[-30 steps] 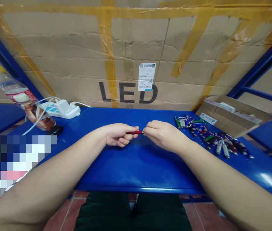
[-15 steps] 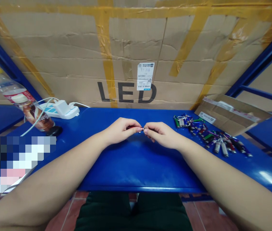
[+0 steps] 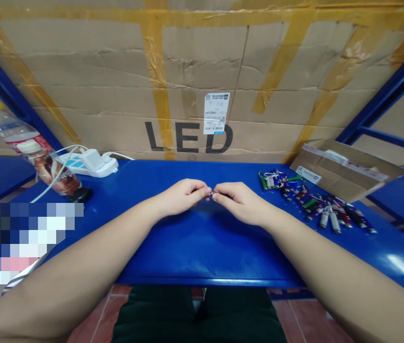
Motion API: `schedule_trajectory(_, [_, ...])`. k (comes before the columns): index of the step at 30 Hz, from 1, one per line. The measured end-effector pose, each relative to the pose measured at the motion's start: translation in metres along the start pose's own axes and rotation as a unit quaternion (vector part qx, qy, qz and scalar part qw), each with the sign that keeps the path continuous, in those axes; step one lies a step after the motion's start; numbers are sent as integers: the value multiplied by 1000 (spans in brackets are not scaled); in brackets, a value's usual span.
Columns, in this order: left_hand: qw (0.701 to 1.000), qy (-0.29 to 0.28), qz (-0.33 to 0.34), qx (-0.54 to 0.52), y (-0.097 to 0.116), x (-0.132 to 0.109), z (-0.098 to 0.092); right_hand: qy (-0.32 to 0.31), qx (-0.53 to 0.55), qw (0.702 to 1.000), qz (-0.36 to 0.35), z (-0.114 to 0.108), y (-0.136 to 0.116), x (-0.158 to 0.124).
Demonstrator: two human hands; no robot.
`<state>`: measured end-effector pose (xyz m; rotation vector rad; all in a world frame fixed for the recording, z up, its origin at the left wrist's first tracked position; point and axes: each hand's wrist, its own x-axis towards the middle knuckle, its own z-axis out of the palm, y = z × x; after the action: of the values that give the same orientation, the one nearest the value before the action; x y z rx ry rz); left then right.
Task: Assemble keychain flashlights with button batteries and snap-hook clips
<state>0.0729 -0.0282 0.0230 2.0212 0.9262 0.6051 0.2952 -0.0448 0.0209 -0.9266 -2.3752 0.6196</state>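
Note:
Over the middle of the blue table (image 3: 202,259), my two hands meet at a small red keychain flashlight (image 3: 211,194), mostly covered by the fingers. My left hand (image 3: 187,196) pinches one end between thumb and fingers. On the other end, the thumb and fingertips of my right hand (image 3: 236,200) are closed. Only a bit of shiny metal and red shows between the fingertips. To the right lies a loose pile of similar keychain flashlights (image 3: 310,205) in green, silver, blue, red and black, some with clips.
A large taped carton (image 3: 116,95) marked LED stands behind the table. An open cardboard box (image 3: 340,176) sits at the right rear. Plastic bottles (image 3: 57,174) and a white power strip (image 3: 107,167) with cables are at the left. Blue frame posts (image 3: 389,90) flank the table.
My left hand has shifted slightly and closed further over the flashlight, so less of its red body shows. My right hand stays nearly in place, still pinching the other end.

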Motion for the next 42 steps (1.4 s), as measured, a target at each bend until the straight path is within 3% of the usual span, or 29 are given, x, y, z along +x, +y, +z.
schedule_trajectory(3, [997,31,49,53,0,0,1,-10,73,996,51,1,2,1])
schedule_trajectory(5, [998,32,41,38,1,0,1,-4,77,996,40,1,4,2])
schedule_trajectory(8, [996,-22,-46,-73,3,-1,1,-11,20,999,-33,-2,4,1])
schedule_trajectory(12, [950,-114,-177,-231,7,-3,-3,-48,-82,990,-104,-5,-2,-2])
schedule_trajectory(16, [911,-163,-261,-275,10,-5,-9,-48,-170,971,-163,-5,-7,-5])
schedule_trajectory(19, [897,-176,-283,-289,10,-5,-9,-33,-225,957,-182,-3,-7,-5])
schedule_trajectory(22, [918,-139,-246,-279,5,-3,-6,-38,-183,972,-143,-3,-3,-2])
schedule_trajectory(27, [995,-20,-32,-92,-3,-4,-5,-28,-33,999,-19,-5,4,1])
schedule_trajectory(32, [983,41,136,118,0,-6,-11,-43,147,985,82,-8,2,0])
schedule_trajectory(36, [972,24,163,166,4,-9,-13,-51,188,978,73,-10,-2,-2])
schedule_trajectory(42, [990,-26,107,88,7,-9,-12,-40,43,998,-19,-14,-5,-4])
